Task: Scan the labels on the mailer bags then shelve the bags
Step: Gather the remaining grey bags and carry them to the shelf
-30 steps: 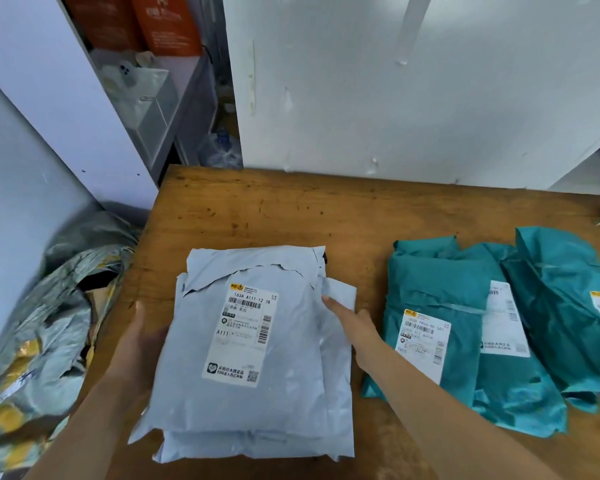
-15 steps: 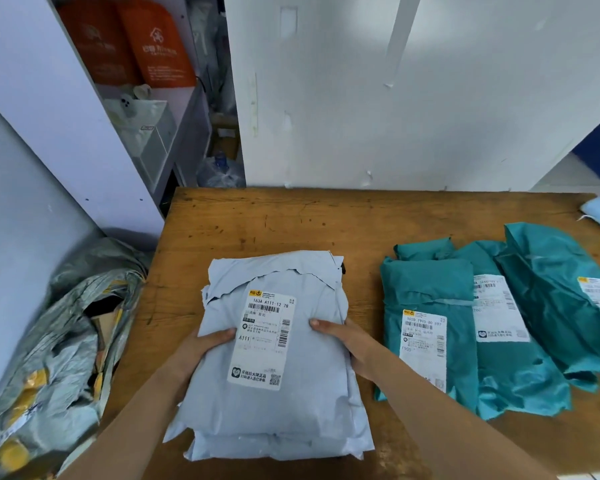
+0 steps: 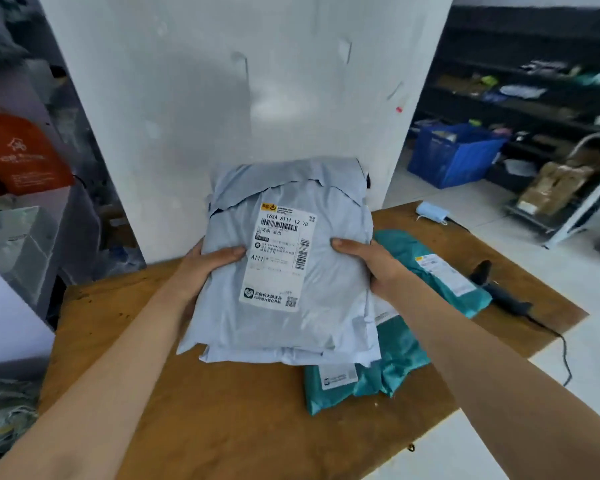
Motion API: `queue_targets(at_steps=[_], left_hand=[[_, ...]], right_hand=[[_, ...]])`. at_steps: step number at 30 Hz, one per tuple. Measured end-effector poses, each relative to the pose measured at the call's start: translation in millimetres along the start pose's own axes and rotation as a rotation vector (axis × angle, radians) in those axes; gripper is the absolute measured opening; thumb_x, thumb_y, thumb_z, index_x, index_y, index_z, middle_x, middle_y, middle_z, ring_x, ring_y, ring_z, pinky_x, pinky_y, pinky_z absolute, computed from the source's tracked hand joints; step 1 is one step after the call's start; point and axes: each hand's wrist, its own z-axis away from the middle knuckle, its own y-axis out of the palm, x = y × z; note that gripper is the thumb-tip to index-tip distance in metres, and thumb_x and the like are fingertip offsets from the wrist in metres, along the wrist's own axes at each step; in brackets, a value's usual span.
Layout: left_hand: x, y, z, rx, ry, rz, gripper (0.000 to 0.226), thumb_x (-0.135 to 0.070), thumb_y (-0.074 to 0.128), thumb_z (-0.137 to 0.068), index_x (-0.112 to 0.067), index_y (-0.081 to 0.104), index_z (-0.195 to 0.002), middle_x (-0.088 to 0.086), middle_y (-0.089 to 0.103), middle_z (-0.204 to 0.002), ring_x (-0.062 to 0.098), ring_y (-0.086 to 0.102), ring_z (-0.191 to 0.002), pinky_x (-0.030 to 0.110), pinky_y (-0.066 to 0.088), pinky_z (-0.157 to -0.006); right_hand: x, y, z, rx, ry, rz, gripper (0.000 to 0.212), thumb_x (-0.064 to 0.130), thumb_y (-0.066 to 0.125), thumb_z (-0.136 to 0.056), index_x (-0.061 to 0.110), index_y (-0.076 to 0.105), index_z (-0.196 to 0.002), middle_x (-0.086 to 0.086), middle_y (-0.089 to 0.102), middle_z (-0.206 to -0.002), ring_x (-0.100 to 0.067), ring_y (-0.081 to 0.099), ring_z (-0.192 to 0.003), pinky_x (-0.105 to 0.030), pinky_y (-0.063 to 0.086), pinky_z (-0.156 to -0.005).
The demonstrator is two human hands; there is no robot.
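Observation:
A stack of pale grey mailer bags [image 3: 326,306] is held up off the wooden table [image 3: 194,410], its white label [image 3: 278,258] facing me. My left hand [image 3: 205,268] grips the stack's left side, thumb on top. My right hand [image 3: 371,261] grips its right side. Teal mailer bags [image 3: 406,351] with white labels lie on the table under and to the right of the stack, partly hidden by it. A black handheld scanner [image 3: 499,292] with a cable lies at the table's right edge.
A white pillar [image 3: 243,98] stands right behind the table. Dark shelves [image 3: 534,81] with parcels run along the far right, a blue crate [image 3: 454,154] in front of them. Orange bags [image 3: 18,157] sit on a left shelf. A blue face mask [image 3: 432,212] lies on the table's far corner.
Both hands closed on the sides of the grey stack and lifted it off the table. The view swung up and to the right, bringing the shelves and scanner into sight.

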Motion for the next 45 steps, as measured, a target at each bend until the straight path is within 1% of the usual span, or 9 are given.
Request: queue_targets(at_steps=[3, 9, 16, 19, 22, 31, 38, 42, 45], left_hand=[[-16.5, 70.9, -17.1, 0.147, 0.086, -0.008, 0.075, -0.025, 0.080, -0.050, -0.015, 0.059, -0.122, 0.010, 0.072, -0.106, 0.026, 0.072, -0.089, 0.029, 0.058, -0.064], [-25.1, 266.6, -34.5, 0.413, 0.196, -0.051, 0.089, -0.033, 0.085, -0.042, -0.015, 0.057, -0.124, 0.012, 0.070, -0.112, 0.032, 0.068, -0.100, 0.041, 0.052, -0.083], [2.3, 518.5, -17.8, 0.599, 0.249, -0.114, 0.091, -0.046, 0.091, -0.020, -0.014, 0.066, -0.102, 0.001, 0.077, -0.087, 0.019, 0.073, -0.078, 0.027, 0.058, -0.065], [11.0, 604.0, -16.3, 0.656, 0.234, -0.113, 0.102, -0.046, 0.092, -0.022, -0.013, 0.062, -0.114, 0.007, 0.074, -0.100, 0.026, 0.072, -0.087, 0.034, 0.057, -0.074], [16.9, 672.4, -21.6, 0.726, 0.216, -0.116, 0.090, -0.040, 0.091, -0.029, -0.020, 0.063, -0.112, 0.007, 0.073, -0.102, 0.025, 0.072, -0.086, 0.037, 0.054, -0.076], [54.2, 861.4, -98.4, 0.836, 0.188, -0.079, 0.103, -0.045, 0.092, -0.021, -0.019, 0.061, -0.115, 0.007, 0.074, -0.101, 0.028, 0.072, -0.088, 0.039, 0.054, -0.076], [58.3, 1020.8, -200.8, 0.854, 0.168, -0.003, 0.103, -0.036, 0.092, -0.026, -0.013, 0.058, -0.120, 0.012, 0.072, -0.104, 0.031, 0.070, -0.089, 0.038, 0.055, -0.074], [40.8, 1107.6, -251.7, 0.854, 0.202, -0.005, 0.084, -0.030, 0.082, -0.041, -0.014, 0.058, -0.120, 0.011, 0.071, -0.108, 0.026, 0.071, -0.086, 0.036, 0.054, -0.073], [42.0, 1163.9, -288.9, 0.836, 0.229, -0.002, 0.084, -0.030, 0.082, -0.044, -0.013, 0.057, -0.122, 0.011, 0.070, -0.110, 0.028, 0.070, -0.091, 0.038, 0.055, -0.076]], right_hand=[[35.7, -62.1, 35.9, -0.086, -0.092, -0.001, 0.049, 0.012, 0.083, -0.059, 0.014, 0.069, -0.105, -0.003, 0.076, -0.100, -0.018, 0.073, -0.089, -0.028, 0.059, -0.069], [85.3, -222.7, 144.0, -0.306, -0.262, -0.022, 0.079, 0.019, 0.093, -0.042, 0.007, 0.066, -0.115, -0.008, 0.076, -0.103, -0.023, 0.073, -0.091, -0.031, 0.060, -0.070], [102.2, -422.8, 286.0, -0.527, -0.483, -0.095, 0.107, 0.033, 0.097, -0.013, 0.008, 0.066, -0.113, -0.008, 0.077, -0.098, -0.022, 0.075, -0.083, -0.029, 0.058, -0.063], [108.6, -485.7, 328.8, -0.598, -0.506, -0.108, 0.098, 0.025, 0.096, -0.025, 0.004, 0.065, -0.116, -0.007, 0.077, -0.091, -0.021, 0.075, -0.079, -0.029, 0.058, -0.062], [111.5, -542.0, 356.5, -0.652, -0.524, -0.145, 0.075, 0.009, 0.087, -0.051, 0.001, 0.063, -0.121, -0.006, 0.077, -0.088, -0.020, 0.075, -0.077, -0.028, 0.058, -0.062], [146.1, -728.1, 351.7, -0.778, -0.533, -0.104, 0.064, 0.016, 0.081, -0.058, -0.003, 0.065, -0.117, -0.012, 0.076, -0.095, -0.026, 0.074, -0.083, -0.031, 0.059, -0.068], [236.7, -888.5, 306.1, -0.805, -0.557, 0.005, 0.086, 0.023, 0.094, -0.038, 0.001, 0.065, -0.116, -0.018, 0.073, -0.107, -0.035, 0.071, -0.095, -0.042, 0.058, -0.081], [284.6, -972.3, 286.4, -0.836, -0.568, -0.008, 0.066, 0.015, 0.086, -0.054, -0.002, 0.066, -0.114, -0.015, 0.075, -0.099, -0.030, 0.073, -0.088, -0.039, 0.059, -0.077], [313.8, -1034.2, 268.7, -0.830, -0.576, 0.009, 0.074, 0.016, 0.090, -0.050, 0.001, 0.064, -0.118, -0.013, 0.075, -0.102, -0.027, 0.074, -0.087, -0.035, 0.060, -0.070]])
